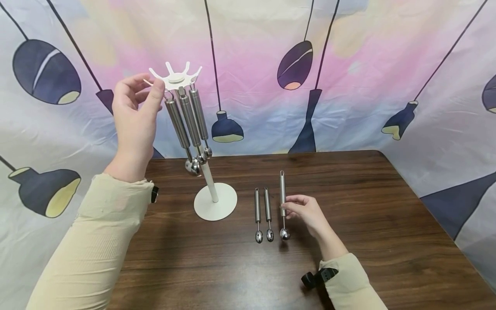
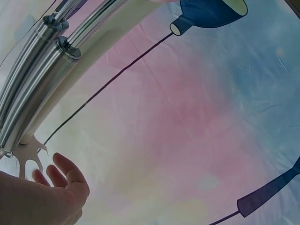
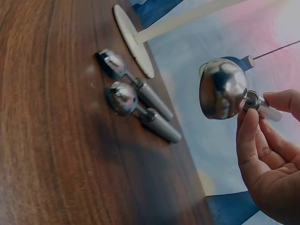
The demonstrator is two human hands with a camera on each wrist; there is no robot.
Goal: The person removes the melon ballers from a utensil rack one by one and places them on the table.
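Note:
My left hand (image 1: 133,107) is raised to the prongs at the top of a white hanging stand (image 1: 176,79), with thumb and fingers pinching one of them. Under those prongs hang several metal scoops (image 1: 178,122) by their ring ends, bowls downward. Over to the right, my right hand (image 1: 308,213) pinches the steel handle of a melon baller (image 1: 283,189), ring end away from me. Its rounded bowl (image 3: 222,89) shows large in the right wrist view, with the fingertips by its neck. Two smaller scoops (image 1: 257,209) lie side by side just left of it.
The stand's round white base (image 1: 226,202) rests on a dark wooden table (image 1: 240,275) near its back edge. Behind the table hangs a pastel cloth (image 1: 255,26) printed with lamps. A black strap (image 1: 325,275) circles the right wrist.

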